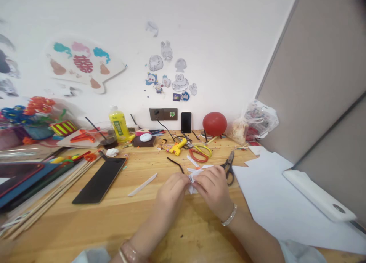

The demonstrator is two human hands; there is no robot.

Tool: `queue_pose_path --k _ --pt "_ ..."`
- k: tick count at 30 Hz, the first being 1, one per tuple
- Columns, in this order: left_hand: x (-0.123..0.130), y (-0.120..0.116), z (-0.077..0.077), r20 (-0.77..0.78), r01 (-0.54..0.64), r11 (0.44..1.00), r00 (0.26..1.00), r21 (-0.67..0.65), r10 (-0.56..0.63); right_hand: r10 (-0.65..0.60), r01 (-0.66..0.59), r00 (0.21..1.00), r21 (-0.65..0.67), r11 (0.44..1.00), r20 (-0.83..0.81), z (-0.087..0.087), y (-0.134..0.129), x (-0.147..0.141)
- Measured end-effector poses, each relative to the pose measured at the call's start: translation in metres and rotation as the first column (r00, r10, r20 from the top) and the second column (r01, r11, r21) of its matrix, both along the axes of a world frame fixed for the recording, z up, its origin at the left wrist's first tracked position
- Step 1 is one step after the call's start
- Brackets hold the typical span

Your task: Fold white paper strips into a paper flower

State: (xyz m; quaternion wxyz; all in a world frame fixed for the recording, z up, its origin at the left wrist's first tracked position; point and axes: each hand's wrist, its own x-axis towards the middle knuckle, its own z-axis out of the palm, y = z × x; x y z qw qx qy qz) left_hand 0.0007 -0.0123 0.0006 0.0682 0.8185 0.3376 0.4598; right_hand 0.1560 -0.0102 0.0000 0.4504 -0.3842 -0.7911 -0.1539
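Near the middle of the wooden table, a small folded piece of white paper (193, 177) is pinched between my two hands. My left hand (173, 190) closes its fingers on the paper's left side. From the right, my right hand (214, 190) grips it too, and the fingers cover part of the folds. Just beyond lie loose white paper strips (193, 162). Another white paper strip (143, 184) rests on the wood left of my hands. Black-handled scissors (229, 167) lie close behind my right hand.
White paper sheets (274, 194) cover the right side, with a long white device (318, 194) on them. A black tablet-like slab (100, 180) and wooden sticks (54, 198) lie left. Behind are a yellow glue gun (176, 147), red-and-yellow-handled scissors (199, 155), a red balloon (214, 123) and a yellow bottle (119, 124).
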Motion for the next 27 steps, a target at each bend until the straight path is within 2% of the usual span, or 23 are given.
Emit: queue_pose_path --k 2,4,7,11,13,16,19,21,22,24,27 --pt "0.000 0.000 0.001 -0.002 0.007 0.998 1.000 -0.057 -0.007 0.043 -0.042 0.999 -0.033 0.999 0.021 0.000 0.003 0.002" --pt "-0.001 0.001 0.001 0.001 0.011 0.989 1.000 -0.145 -0.011 0.145 -0.141 0.989 -0.114 0.983 0.021 0.001 0.006 0.004" --pt "-0.001 0.003 0.002 0.043 -0.001 0.951 0.999 -0.309 0.015 0.257 -0.267 0.964 -0.298 0.917 -0.073 0.005 0.009 0.006" --pt "-0.002 0.010 0.001 0.147 0.058 0.843 0.989 -0.535 0.025 0.162 -0.258 0.962 -0.533 0.806 -0.221 0.008 0.008 0.004" --pt "-0.004 0.015 -0.001 0.214 0.148 0.750 0.977 -0.644 -0.009 0.095 -0.265 0.953 -0.641 0.720 -0.288 0.006 0.008 0.002" --pt "-0.008 0.021 -0.004 0.273 0.246 0.585 0.961 -0.773 -0.044 0.034 -0.354 0.916 -0.765 0.539 -0.400 0.000 0.011 0.001" --pt "-0.011 0.024 -0.008 0.280 0.266 0.445 0.959 -0.855 -0.037 -0.015 -0.503 0.845 -0.806 0.312 -0.534 -0.009 0.016 0.002" --pt "-0.012 0.025 -0.010 0.285 0.275 0.392 0.958 -0.878 -0.033 -0.034 -0.563 0.813 -0.800 0.206 -0.581 -0.014 0.018 0.003" --pt "-0.013 0.026 -0.011 0.288 0.278 0.381 0.957 -0.882 -0.032 -0.028 -0.574 0.808 -0.798 0.182 -0.588 -0.015 0.019 0.004" --pt "-0.012 0.026 -0.013 0.278 0.268 0.384 0.960 -0.883 -0.032 0.007 -0.562 0.820 -0.804 0.197 -0.572 -0.017 0.019 0.003" --pt "-0.011 0.025 -0.013 0.228 0.211 0.465 0.973 -0.860 -0.021 0.048 -0.494 0.861 -0.809 0.320 -0.507 -0.016 0.018 0.002"
